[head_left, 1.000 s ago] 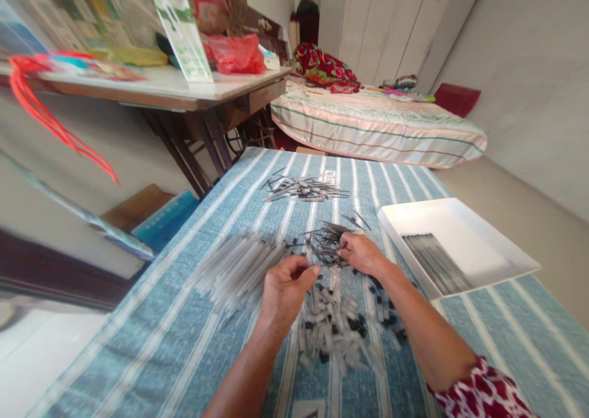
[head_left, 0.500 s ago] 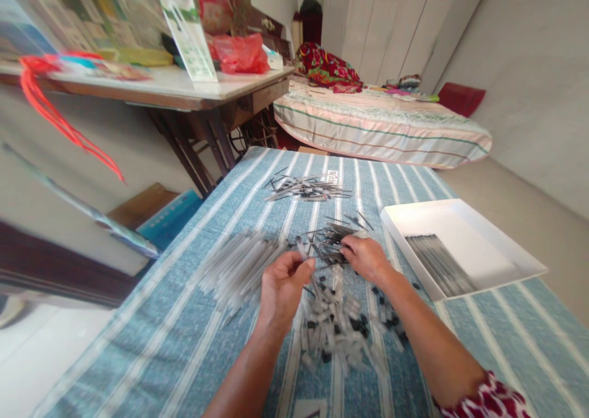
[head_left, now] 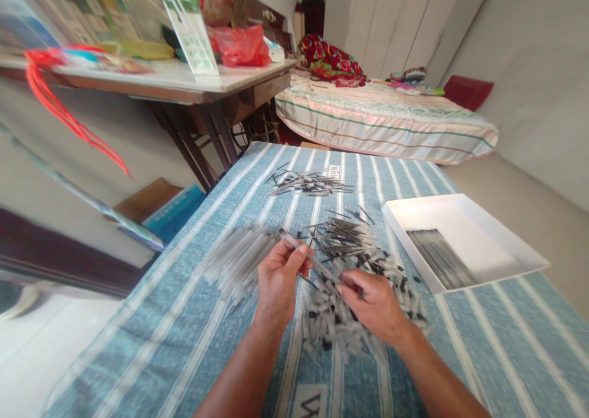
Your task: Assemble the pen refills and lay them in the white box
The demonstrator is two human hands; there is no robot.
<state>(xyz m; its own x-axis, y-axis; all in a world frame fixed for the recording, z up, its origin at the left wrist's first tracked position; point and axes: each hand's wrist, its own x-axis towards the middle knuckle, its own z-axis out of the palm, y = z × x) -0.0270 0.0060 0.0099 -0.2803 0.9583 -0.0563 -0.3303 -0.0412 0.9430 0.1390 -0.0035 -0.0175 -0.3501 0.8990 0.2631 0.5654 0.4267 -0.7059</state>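
Observation:
My left hand (head_left: 281, 274) is closed around a translucent pen barrel (head_left: 317, 264), which slants down to the right. At its lower right end my right hand (head_left: 370, 298) pinches, the fingertips touching the barrel. Many translucent barrels (head_left: 242, 261) lie in a pile left of my left hand. Thin dark refills (head_left: 343, 237) are heaped beyond my hands. Below them spreads a pile of small clear and black caps (head_left: 334, 323), partly covered by my right hand. A smaller heap of thin pieces (head_left: 313, 183) lies farther back.
A white open box (head_left: 497, 240) holds a row of assembled-looking pens (head_left: 439, 255) at the right. The table has a blue striped cloth (head_left: 184, 320). Behind stand a desk (head_left: 184, 92) with a red bag (head_left: 242, 45) and a bed (head_left: 381, 114).
My right hand has moved from the dark refills down toward the caps and now meets the barrel's end. The barrel in my left hand now slants down to the right.

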